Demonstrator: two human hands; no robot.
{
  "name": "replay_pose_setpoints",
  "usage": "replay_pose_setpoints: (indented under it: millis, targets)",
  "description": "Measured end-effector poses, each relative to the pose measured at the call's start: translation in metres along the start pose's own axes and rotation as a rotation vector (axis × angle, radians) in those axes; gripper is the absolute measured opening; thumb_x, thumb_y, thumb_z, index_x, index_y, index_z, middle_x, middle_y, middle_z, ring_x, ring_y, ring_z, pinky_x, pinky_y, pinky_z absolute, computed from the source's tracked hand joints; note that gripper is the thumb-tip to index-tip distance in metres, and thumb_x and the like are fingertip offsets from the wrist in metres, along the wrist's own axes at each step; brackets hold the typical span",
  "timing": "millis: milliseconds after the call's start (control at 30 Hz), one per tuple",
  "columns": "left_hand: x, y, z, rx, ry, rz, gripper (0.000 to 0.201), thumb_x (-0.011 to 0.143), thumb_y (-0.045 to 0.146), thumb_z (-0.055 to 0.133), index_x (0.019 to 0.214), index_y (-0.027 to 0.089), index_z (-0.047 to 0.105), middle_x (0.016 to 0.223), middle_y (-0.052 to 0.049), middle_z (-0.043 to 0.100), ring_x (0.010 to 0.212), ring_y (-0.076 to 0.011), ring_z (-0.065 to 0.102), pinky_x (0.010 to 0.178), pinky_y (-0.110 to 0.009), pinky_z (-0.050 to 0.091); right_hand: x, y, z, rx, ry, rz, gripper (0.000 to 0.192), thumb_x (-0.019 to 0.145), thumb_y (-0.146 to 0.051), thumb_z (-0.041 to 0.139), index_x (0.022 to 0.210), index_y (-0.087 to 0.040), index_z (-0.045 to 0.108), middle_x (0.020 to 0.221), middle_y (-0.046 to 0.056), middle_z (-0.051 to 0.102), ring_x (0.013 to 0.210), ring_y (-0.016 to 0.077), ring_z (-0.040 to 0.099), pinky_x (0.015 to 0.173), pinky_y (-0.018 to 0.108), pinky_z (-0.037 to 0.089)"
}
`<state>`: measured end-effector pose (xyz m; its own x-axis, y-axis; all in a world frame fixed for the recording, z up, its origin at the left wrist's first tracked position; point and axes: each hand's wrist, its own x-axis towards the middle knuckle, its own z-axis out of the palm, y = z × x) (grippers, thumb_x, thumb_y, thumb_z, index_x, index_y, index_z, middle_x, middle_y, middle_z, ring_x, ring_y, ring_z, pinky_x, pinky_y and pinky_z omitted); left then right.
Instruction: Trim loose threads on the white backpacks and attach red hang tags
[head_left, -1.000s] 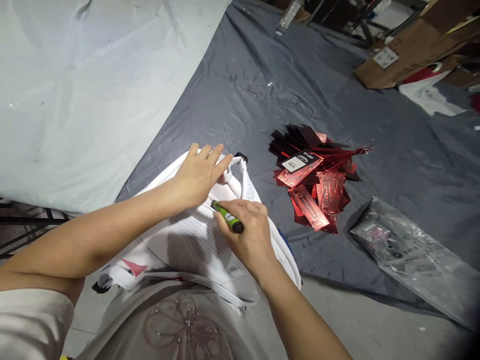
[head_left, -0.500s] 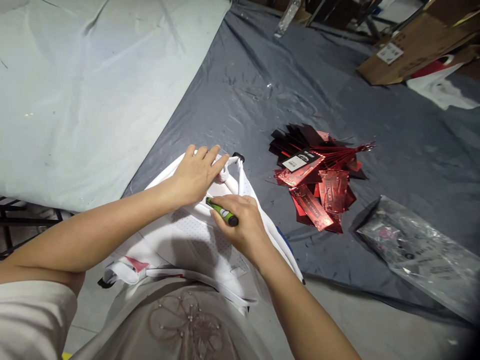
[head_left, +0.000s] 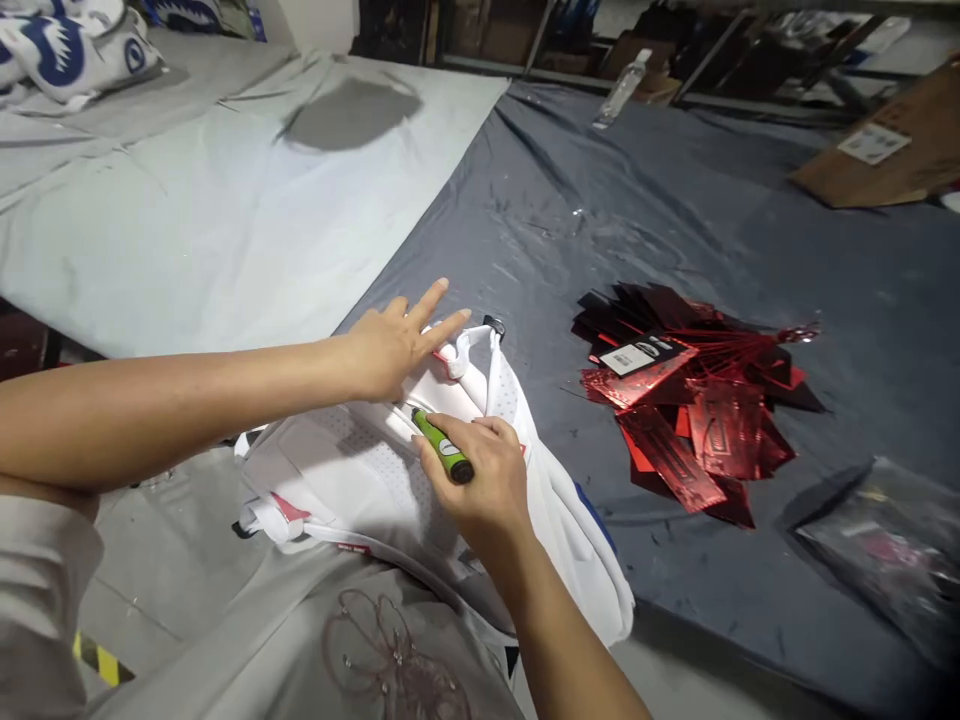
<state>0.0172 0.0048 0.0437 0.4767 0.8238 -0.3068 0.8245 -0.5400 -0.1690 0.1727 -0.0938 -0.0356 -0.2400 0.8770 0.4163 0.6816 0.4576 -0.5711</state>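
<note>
A white backpack (head_left: 367, 460) with dotted mesh panels, red tabs and black buckles lies at the near table edge, against my grey top. On its upper part rests my left hand (head_left: 394, 345), palm down with the fingers spread, beside a white strap loop (head_left: 469, 350). My right hand (head_left: 487, 465) is closed around a green pen-like tool (head_left: 442, 445) with a dark rounded end. The tool's narrow tip points up and left at the white fabric close below my left hand. What exactly the tip touches is too small to tell.
Right of the backpack lies a pile of red and black hang tags (head_left: 675, 400). Beyond it are a clear plastic bag (head_left: 892, 550), a cardboard box (head_left: 885, 150) and a plastic bottle (head_left: 622, 88). White and blue printed bags (head_left: 82, 55) sit at the far left.
The view has tilted up, showing more of the far table. My left fingers have spread wider on the backpack. The right hand still holds the green tool at nearly the same spot.
</note>
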Motion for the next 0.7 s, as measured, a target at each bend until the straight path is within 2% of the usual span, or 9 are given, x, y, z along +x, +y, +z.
replay_pose_setpoints:
  millis: [100, 200, 333, 467, 533, 633, 700]
  targets:
    - [-0.011, 0.001, 0.002, 0.011, 0.044, -0.058, 0.119, 0.072, 0.027, 0.079, 0.161, 0.029, -0.001, 0.166, -0.021, 0.009, 0.125, -0.0381, 0.050, 0.085, -0.040, 0.054, 0.004, -0.013, 0.004, -0.099, -0.040, 0.024, 0.026, 0.095, -0.041, 0.058, 0.096, -0.020, 0.073, 0.076, 0.004, 0.074, 0.066, 0.0207, 0.065, 0.076, 0.035, 0.043]
    - [-0.015, -0.003, 0.007, 0.003, 0.097, -0.080, 0.114, 0.074, 0.026, 0.076, 0.161, 0.027, 0.002, 0.157, -0.019, 0.034, 0.119, -0.0339, 0.052, 0.084, -0.037, 0.053, 0.000, -0.030, 0.005, -0.010, -0.089, 0.027, 0.026, 0.095, -0.039, 0.056, 0.094, -0.021, 0.074, 0.071, 0.004, 0.071, 0.068, 0.0216, 0.064, 0.072, 0.033, 0.043]
    - [-0.008, -0.016, 0.022, -0.040, 0.154, 0.010, 0.117, 0.072, 0.027, 0.077, 0.160, 0.031, 0.001, 0.150, -0.013, 0.042, 0.115, -0.0295, 0.053, 0.086, -0.035, 0.052, -0.013, -0.043, 0.004, 0.197, -0.132, -0.074, 0.022, 0.094, -0.032, 0.056, 0.099, -0.021, 0.073, 0.077, 0.003, 0.072, 0.073, 0.0194, 0.064, 0.078, 0.032, 0.046]
    - [-0.002, -0.023, 0.024, -0.072, 0.134, 0.010, 0.123, 0.068, 0.032, 0.081, 0.160, 0.029, 0.000, 0.158, -0.014, 0.034, 0.125, -0.0314, 0.049, 0.093, -0.037, 0.051, -0.008, -0.029, 0.006, 0.176, -0.177, -0.098, 0.021, 0.094, -0.033, 0.057, 0.102, -0.020, 0.072, 0.088, 0.004, 0.075, 0.079, 0.0213, 0.068, 0.081, 0.034, 0.046]
    - [-0.006, -0.021, 0.017, -0.113, 0.067, -0.008, 0.127, 0.066, 0.035, 0.084, 0.160, 0.027, -0.002, 0.165, -0.016, 0.021, 0.137, -0.0337, 0.041, 0.100, -0.039, 0.049, -0.003, -0.018, 0.006, 0.137, -0.159, -0.075, 0.022, 0.094, -0.030, 0.056, 0.106, -0.020, 0.072, 0.092, 0.004, 0.076, 0.080, 0.0216, 0.069, 0.081, 0.034, 0.047]
    - [-0.020, -0.016, 0.009, -0.160, -0.039, -0.054, 0.134, 0.066, 0.037, 0.085, 0.159, 0.026, -0.012, 0.168, -0.016, -0.007, 0.150, -0.0378, 0.019, 0.105, -0.044, 0.047, -0.001, -0.007, 0.008, 0.071, -0.116, -0.050, 0.023, 0.094, -0.027, 0.056, 0.109, -0.019, 0.071, 0.092, 0.005, 0.076, 0.078, 0.0216, 0.069, 0.080, 0.033, 0.046]
    - [-0.024, -0.013, 0.012, -0.169, -0.067, -0.125, 0.138, 0.066, 0.036, 0.085, 0.157, 0.029, -0.018, 0.167, -0.015, -0.018, 0.151, -0.0407, 0.016, 0.103, -0.046, 0.049, 0.000, -0.005, 0.010, 0.035, -0.126, -0.074, 0.024, 0.094, -0.027, 0.055, 0.110, -0.018, 0.071, 0.089, 0.005, 0.076, 0.075, 0.0209, 0.068, 0.078, 0.033, 0.046]
